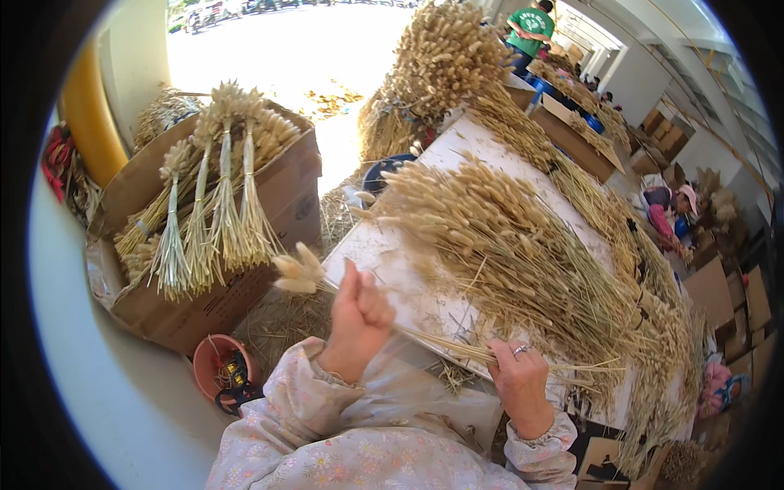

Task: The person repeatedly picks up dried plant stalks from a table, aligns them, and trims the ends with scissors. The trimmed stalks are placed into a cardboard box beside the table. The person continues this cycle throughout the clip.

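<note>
A small bunch of dried bunny-tail grass (300, 271) runs slantwise in front of me, its fluffy heads to the left and its stems to the right. My left hand (359, 314) is closed at the stems just below the heads, thumb up. Farther down, my right hand (520, 377), with a ring on one finger, grips the same stems, whose cut ends stick out to its right. Just beyond both hands, a large loose pile of dried bunny-tail grass (490, 237) lies on the white table (367, 255).
Tied bunches (229, 180) hang over the rim of a cardboard box (282, 208) at left. Below it stands a pink bucket (211, 359) with small items inside. A tall grass heap (445, 61) rises at the back. Other people, one in a green shirt (532, 24), are farther off.
</note>
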Demonstrator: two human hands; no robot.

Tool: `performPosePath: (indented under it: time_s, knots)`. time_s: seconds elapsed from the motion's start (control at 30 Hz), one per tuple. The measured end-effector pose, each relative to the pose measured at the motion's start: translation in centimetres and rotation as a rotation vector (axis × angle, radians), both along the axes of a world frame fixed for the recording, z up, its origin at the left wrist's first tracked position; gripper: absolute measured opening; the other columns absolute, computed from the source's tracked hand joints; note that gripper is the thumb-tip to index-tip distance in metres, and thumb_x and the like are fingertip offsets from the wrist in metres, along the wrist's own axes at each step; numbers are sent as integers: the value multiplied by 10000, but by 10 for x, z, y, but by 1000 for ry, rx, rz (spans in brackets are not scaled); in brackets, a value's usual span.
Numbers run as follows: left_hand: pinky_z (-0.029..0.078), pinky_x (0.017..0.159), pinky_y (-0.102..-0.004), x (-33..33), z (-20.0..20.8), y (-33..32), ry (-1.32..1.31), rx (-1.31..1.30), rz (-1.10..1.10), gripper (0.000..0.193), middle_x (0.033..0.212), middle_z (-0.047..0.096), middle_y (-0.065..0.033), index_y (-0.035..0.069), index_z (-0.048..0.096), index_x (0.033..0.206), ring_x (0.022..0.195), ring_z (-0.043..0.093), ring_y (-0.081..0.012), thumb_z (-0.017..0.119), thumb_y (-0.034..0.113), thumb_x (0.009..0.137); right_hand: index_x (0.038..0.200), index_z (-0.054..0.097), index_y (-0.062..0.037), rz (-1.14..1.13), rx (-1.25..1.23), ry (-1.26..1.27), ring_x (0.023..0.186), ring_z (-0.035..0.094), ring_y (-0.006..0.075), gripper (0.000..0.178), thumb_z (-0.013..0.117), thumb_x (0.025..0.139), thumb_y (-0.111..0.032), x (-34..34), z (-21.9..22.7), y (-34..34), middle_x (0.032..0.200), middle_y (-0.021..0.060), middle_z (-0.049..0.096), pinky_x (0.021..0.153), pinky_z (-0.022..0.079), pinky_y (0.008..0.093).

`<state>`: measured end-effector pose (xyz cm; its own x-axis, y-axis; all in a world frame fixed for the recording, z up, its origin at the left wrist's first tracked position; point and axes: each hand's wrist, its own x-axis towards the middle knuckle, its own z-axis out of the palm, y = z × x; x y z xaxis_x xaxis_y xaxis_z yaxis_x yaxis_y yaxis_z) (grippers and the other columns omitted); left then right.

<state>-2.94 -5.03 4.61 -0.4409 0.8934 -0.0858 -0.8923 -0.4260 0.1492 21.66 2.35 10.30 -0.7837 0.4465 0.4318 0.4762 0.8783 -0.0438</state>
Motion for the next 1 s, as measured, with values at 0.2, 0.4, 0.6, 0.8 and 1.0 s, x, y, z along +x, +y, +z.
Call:
performPosePath:
  time_s: [0.2,0.4,0.6,0.8,1.0]
  knots:
    - [136,384,-254,-15,-48,-1,-23,-221,19,417,454,172,72,159,462,707,383,125,-73,429,478,975,886,549,-86,-91,-396,-469,685,617,311,212,680,803,-231,38,-1,-21,743,119,611,568,473,430]
    - [138,386,-258,29,-74,3,82,-410,-140,413,463,181,65,156,460,704,378,142,-77,429,460,981,1017,593,-86,-155,-459,-104,728,619,351,211,633,850,-209,51,-50,33,756,149,628,623,494,429]
    - [149,389,-266,34,-68,3,161,-377,-161,447,468,166,64,166,400,653,379,147,-81,392,453,995,952,631,-70,-200,-252,225,809,598,311,172,667,791,-119,3,-90,103,889,118,602,698,476,395]
    - [133,380,-257,30,-65,3,139,-349,-133,427,442,152,69,164,449,679,371,108,-77,420,459,986,932,604,-68,-130,-64,-118,929,563,269,186,672,765,-115,-36,-109,121,895,71,589,798,430,392]
    - [163,410,-262,21,-63,2,178,-390,-119,436,471,169,71,180,388,648,397,151,-83,410,447,992,934,565,-66,-100,-305,446,747,600,332,105,595,838,-96,-25,-87,129,801,144,616,682,460,409]
